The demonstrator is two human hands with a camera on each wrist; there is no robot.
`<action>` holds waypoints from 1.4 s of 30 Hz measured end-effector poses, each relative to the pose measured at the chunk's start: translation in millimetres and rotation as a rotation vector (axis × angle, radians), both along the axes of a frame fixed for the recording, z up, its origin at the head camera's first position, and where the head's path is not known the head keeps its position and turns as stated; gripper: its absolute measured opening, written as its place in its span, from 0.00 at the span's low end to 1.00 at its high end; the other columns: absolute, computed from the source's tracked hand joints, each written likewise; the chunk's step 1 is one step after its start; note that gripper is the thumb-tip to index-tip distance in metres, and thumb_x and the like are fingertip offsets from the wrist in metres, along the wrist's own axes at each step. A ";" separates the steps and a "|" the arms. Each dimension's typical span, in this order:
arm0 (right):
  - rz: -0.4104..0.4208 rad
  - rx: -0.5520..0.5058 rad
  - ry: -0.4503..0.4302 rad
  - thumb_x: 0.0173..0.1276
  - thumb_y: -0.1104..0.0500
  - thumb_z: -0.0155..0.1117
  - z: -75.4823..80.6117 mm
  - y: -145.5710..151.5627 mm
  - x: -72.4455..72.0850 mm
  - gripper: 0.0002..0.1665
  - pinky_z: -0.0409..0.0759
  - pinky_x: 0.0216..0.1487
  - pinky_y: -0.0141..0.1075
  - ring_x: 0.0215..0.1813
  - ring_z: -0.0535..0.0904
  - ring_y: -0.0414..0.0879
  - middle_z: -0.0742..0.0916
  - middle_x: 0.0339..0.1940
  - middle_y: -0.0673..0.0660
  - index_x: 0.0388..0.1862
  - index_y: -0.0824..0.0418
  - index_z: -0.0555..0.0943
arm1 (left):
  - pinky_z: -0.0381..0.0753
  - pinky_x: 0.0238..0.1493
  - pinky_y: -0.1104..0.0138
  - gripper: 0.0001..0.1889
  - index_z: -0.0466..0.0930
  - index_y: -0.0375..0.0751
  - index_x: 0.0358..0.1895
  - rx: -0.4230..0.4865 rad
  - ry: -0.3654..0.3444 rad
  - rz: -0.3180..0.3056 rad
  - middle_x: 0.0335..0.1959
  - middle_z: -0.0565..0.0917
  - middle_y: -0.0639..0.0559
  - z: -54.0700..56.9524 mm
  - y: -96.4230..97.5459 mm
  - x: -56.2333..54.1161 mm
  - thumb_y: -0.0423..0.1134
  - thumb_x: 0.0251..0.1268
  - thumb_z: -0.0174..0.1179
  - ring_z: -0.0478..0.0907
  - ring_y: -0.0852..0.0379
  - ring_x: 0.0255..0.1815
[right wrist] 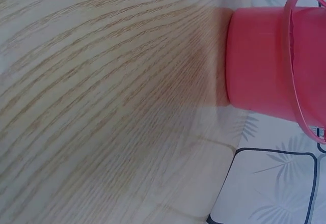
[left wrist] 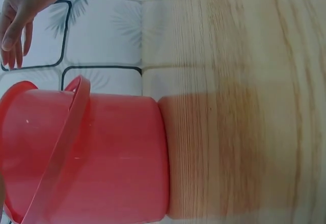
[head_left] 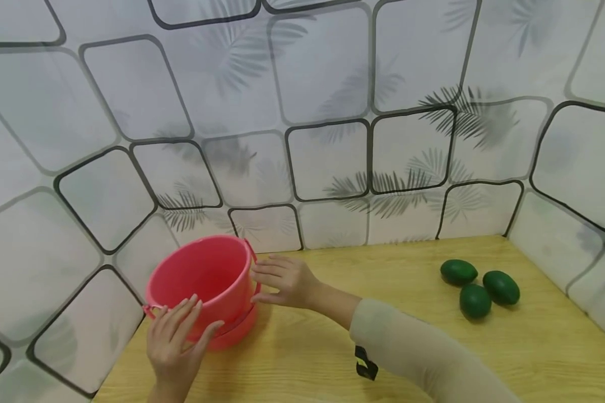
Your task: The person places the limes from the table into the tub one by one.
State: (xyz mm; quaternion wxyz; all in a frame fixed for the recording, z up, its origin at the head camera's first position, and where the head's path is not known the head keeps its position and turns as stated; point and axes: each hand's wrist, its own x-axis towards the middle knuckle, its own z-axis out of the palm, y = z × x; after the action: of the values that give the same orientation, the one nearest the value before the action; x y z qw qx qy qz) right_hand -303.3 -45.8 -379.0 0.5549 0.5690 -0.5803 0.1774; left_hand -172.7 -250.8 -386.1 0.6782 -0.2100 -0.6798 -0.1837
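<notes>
- A pink bucket (head_left: 236,302) stands upright at the left part of the wooden counter (head_left: 408,266), near the patterned wall (head_left: 333,162).
- Its handle (left wrist: 58,158) hangs down across its outer side.
- The left hand (head_left: 173,341) is at the bucket's near left side, thumb spread from the fingers, its grip released; whether it touches the bucket cannot be told.
- The right hand (head_left: 284,282), below a pale sleeve (head_left: 408,341), is just beside the bucket's right side, fingers extended and grip likewise released.
- Three dark green oval objects (head_left: 475,301) lie grouped on the counter's right, well apart from both hands.
</notes>
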 end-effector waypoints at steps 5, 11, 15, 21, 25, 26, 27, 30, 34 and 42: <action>0.014 0.028 -0.066 0.48 0.49 0.78 -2.5 -9.5 -6.3 0.28 0.79 0.56 0.34 0.50 0.84 0.44 0.88 0.45 0.56 0.46 0.62 0.85 | 0.70 0.63 0.70 0.29 0.85 0.28 0.35 0.013 0.014 0.017 0.35 0.85 0.35 1.1 -4.4 -1.0 0.58 0.55 0.63 0.82 0.45 0.41; -0.049 0.084 -0.160 0.51 0.47 0.75 -4.7 -17.3 -9.8 0.28 0.77 0.57 0.32 0.52 0.83 0.44 0.87 0.47 0.56 0.48 0.62 0.84 | 0.69 0.62 0.73 0.29 0.86 0.30 0.37 0.017 -0.038 0.051 0.36 0.85 0.36 -8.1 -11.5 -2.9 0.59 0.55 0.62 0.82 0.48 0.43; -0.085 0.130 -0.253 0.54 0.49 0.74 -6.6 -17.0 -10.9 0.26 0.76 0.59 0.31 0.54 0.81 0.44 0.86 0.50 0.56 0.49 0.62 0.84 | 0.71 0.62 0.72 0.27 0.86 0.32 0.37 0.020 -0.061 0.038 0.34 0.86 0.37 -15.4 -15.0 -5.5 0.58 0.54 0.64 0.82 0.45 0.37; -0.080 0.164 -0.310 0.57 0.57 0.72 -10.4 -17.0 -13.5 0.20 0.75 0.62 0.39 0.55 0.81 0.44 0.86 0.49 0.56 0.48 0.63 0.84 | 0.66 0.61 0.79 0.29 0.86 0.30 0.33 0.031 -0.113 0.056 0.29 0.84 0.37 -25.1 -16.6 -6.0 0.59 0.56 0.62 0.77 0.42 0.31; -0.088 0.197 -0.280 0.58 0.55 0.72 -11.1 -20.5 -16.1 0.21 0.73 0.63 0.37 0.54 0.80 0.45 0.86 0.48 0.57 0.48 0.64 0.83 | 0.64 0.60 0.82 0.30 0.85 0.29 0.32 0.029 -0.155 0.080 0.29 0.83 0.37 -26.6 -17.6 -3.6 0.61 0.57 0.60 0.76 0.43 0.30; -0.091 0.207 -0.274 0.58 0.54 0.72 -10.6 -21.2 -16.9 0.21 0.73 0.63 0.36 0.54 0.80 0.45 0.86 0.48 0.57 0.47 0.64 0.83 | 0.63 0.60 0.82 0.31 0.85 0.30 0.33 0.027 -0.166 0.088 0.29 0.83 0.37 -26.4 -17.7 -3.1 0.61 0.57 0.60 0.76 0.43 0.30; -0.092 0.216 -0.270 0.58 0.53 0.72 -9.6 -21.8 -17.4 0.21 0.73 0.63 0.35 0.54 0.80 0.45 0.86 0.47 0.57 0.47 0.64 0.83 | 0.63 0.60 0.82 0.31 0.85 0.30 0.33 0.024 -0.176 0.093 0.29 0.83 0.37 -26.0 -17.8 -2.7 0.61 0.58 0.59 0.76 0.43 0.30; -0.102 0.229 -0.263 0.58 0.51 0.71 -7.2 -22.6 -19.4 0.21 0.74 0.62 0.31 0.53 0.80 0.44 0.86 0.46 0.55 0.46 0.63 0.84 | 0.63 0.60 0.83 0.31 0.85 0.30 0.33 0.020 -0.188 0.104 0.29 0.82 0.38 -24.9 -17.3 -2.4 0.62 0.58 0.59 0.76 0.43 0.30; -0.109 0.224 -0.248 0.59 0.49 0.69 -4.1 -22.2 -20.3 0.20 0.75 0.59 0.29 0.51 0.81 0.43 0.87 0.45 0.53 0.45 0.62 0.84 | 0.62 0.58 0.84 0.30 0.85 0.30 0.31 0.029 -0.163 0.113 0.27 0.80 0.37 -23.5 -16.6 -4.1 0.61 0.58 0.59 0.73 0.43 0.29; -0.092 0.198 -0.199 0.59 0.46 0.69 0.2 -20.6 -23.8 0.19 0.77 0.55 0.25 0.45 0.82 0.40 0.87 0.38 0.50 0.39 0.60 0.85 | 0.70 0.39 0.73 0.30 0.83 0.30 0.27 0.034 -0.138 0.137 0.24 0.78 0.38 -17.4 -17.5 -11.1 0.61 0.58 0.60 0.71 0.43 0.26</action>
State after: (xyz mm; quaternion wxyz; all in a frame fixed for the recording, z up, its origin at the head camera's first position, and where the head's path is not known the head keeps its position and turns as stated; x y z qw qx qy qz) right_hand -327.1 -66.4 -378.8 0.4434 0.5733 -0.6727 0.1492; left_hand -183.8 -268.3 -403.4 0.6444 -0.1382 -0.7344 -0.1622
